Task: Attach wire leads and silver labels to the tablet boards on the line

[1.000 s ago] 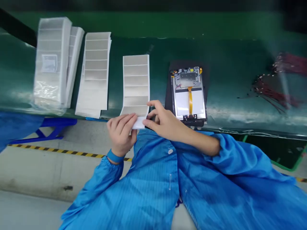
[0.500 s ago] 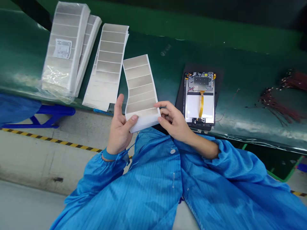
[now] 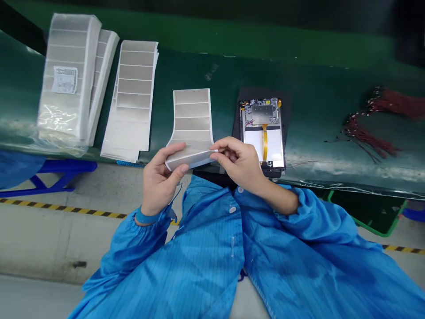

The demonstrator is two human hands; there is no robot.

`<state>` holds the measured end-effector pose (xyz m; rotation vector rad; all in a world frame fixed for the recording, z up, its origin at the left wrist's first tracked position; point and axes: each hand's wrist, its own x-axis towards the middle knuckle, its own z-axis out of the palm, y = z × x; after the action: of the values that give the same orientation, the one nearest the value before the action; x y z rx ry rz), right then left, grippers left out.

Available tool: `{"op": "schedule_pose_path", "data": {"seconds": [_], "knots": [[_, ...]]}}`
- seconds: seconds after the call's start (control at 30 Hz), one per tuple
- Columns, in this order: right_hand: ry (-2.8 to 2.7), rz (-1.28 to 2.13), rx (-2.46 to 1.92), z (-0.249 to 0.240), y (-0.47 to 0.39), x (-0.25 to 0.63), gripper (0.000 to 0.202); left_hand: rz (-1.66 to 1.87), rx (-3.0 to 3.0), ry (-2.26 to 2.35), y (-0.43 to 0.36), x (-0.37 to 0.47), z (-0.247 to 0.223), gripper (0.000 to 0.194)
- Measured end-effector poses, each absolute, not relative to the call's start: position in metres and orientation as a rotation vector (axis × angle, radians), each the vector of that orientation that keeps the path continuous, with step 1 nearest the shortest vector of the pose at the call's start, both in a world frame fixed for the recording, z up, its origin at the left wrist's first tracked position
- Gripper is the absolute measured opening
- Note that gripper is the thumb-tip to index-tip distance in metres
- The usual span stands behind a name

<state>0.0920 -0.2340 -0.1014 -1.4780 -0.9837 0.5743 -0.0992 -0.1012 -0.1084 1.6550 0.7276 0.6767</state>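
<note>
A sheet of grey rectangular stickers (image 3: 193,110) lies over the table's front edge, its near end bent up between my hands. My left hand (image 3: 161,179) grips the bent end at its left side, thumb below and fingers over it. At the right side, my right hand (image 3: 237,161) pinches the sheet's corner between thumb and index finger. Just right of that hand, an opened tablet-like device (image 3: 262,133) with a circuit board and a yellow ribbon cable rests on a black pad (image 3: 236,116).
Left on the green table (image 3: 315,102) are more sticker sheets (image 3: 134,93) and bagged sticker stacks (image 3: 66,57). Bundles of dark red wires (image 3: 372,137) lie at the right. Below the table are a blue stool (image 3: 66,166) and a green-rimmed bin (image 3: 375,231).
The sheet's near end is now folded upward, and its far part lies straighter. My left fingers have closed onto it from a spread pose. The whole view has shifted slightly.
</note>
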Motion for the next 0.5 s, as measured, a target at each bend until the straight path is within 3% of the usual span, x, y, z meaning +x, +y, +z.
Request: {"op": "schedule_pose_path", "data": {"seconds": [0.13, 0.5], "knots": [[-1.059, 0.404, -1.480, -0.099, -0.230, 0.094, 0.011, 0.701, 1.721, 0.897, -0.104, -0.093, -0.102, 0.029], [-1.634, -0.403, -1.794, -0.104, -0.224, 0.100, 0.027, 0.601, 1.757, 1.076, -0.092, -0.083, -0.082, 0.044]]}}
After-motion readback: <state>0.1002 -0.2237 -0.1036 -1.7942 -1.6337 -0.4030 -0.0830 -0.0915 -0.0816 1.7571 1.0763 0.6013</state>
